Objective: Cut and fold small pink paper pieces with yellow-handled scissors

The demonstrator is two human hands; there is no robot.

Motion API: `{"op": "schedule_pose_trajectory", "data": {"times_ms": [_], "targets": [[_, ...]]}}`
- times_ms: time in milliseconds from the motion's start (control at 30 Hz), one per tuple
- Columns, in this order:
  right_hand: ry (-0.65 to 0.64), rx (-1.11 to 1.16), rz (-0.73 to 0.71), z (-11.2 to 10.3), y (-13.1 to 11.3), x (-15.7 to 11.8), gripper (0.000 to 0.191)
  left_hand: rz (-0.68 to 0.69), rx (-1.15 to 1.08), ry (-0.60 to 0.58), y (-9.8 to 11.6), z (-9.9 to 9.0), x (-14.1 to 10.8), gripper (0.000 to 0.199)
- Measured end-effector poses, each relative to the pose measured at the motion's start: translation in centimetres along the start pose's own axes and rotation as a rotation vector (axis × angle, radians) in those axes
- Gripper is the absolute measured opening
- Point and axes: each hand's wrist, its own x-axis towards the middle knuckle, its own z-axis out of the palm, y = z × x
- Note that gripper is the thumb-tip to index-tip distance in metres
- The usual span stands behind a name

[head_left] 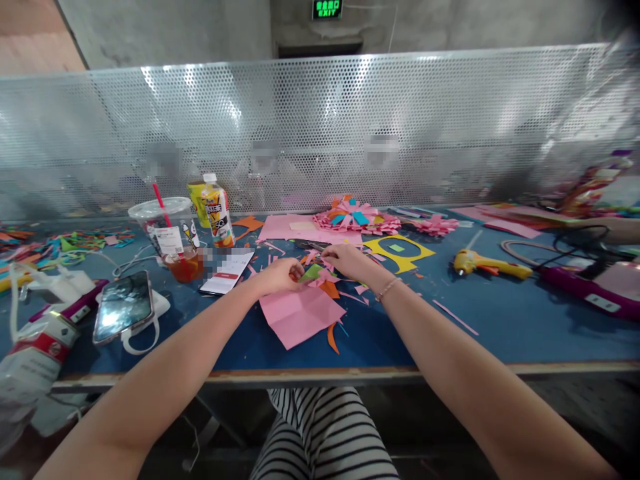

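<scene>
My left hand [281, 276] is closed, its fingers curled beside a green piece of paper [312, 273]; whether it grips that piece is unclear. Across from it, my right hand [351, 261] has its fingers drawn together in a pinch above small pink and orange paper scraps [330, 289]; what sits between the fingertips is too small to make out. Below both hands lies a creased pink sheet of paper [300, 316]. A dark, thin tool [311, 245], partly hidden, rests just behind the hands.
Behind are a pink paper-strip pile [353, 217] and yellow cut-out paper [423, 251]. A yellow glue gun [493, 265] and purple power strip [590, 293] lie right. Left stand a drink cup [173, 243], bottle [218, 213] and phone [125, 307]. A perforated metal screen [320, 120] closes the back.
</scene>
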Motion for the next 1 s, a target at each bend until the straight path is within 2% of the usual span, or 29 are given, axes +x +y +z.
{"op": "schedule_pose_trajectory", "data": {"times_ms": [167,267,400,500,567,633,767,833,933,1000], "targets": [[0.014,-0.02,0.033,0.3,0.0,0.2,0.026,-0.172,-0.29,-0.018,0.5,-0.5,0.3,0.029],[0.07,-0.023,0.041,0.4,0.0,0.4,0.026,-0.223,-0.451,0.015,1.1,-1.1,0.0,0.027],[0.16,-0.008,0.016,0.1,-0.2,0.6,0.022,-0.259,-0.67,-0.043,1.2,-1.7,-0.1,0.027],[0.185,0.059,0.026,-0.3,-0.5,0.6,0.027,-0.283,-0.743,0.107,0.9,-1.8,0.1,0.022],[0.151,0.219,0.055,-0.4,-0.9,0.4,0.034,-0.28,-0.759,0.207,0.7,-1.5,0.3,0.02],[0.079,0.431,0.086,-0.3,-1.4,0.2,0.035,-0.248,-0.746,0.25,0.7,-1.1,0.4,0.019],[-0.096,0.743,0.151,0.1,-1.9,0.3,0.016,-0.204,-0.714,0.289,0.8,-0.8,0.7,0.02],[-0.034,0.878,0.224,0.0,-1.6,0.4,0.013,-0.173,-0.62,0.429,0.6,-1.1,0.9,0.019],[0.254,1.174,0.269,-1.0,-0.6,0.6,0.012,-0.092,-0.188,0.587,-0.3,-1.7,1.1,0.018],[0.265,1.33,0.253,-1.8,0.0,0.4,0.013,-0.094,0.001,0.535,-1.0,-1.7,1.1,0.022]]}}
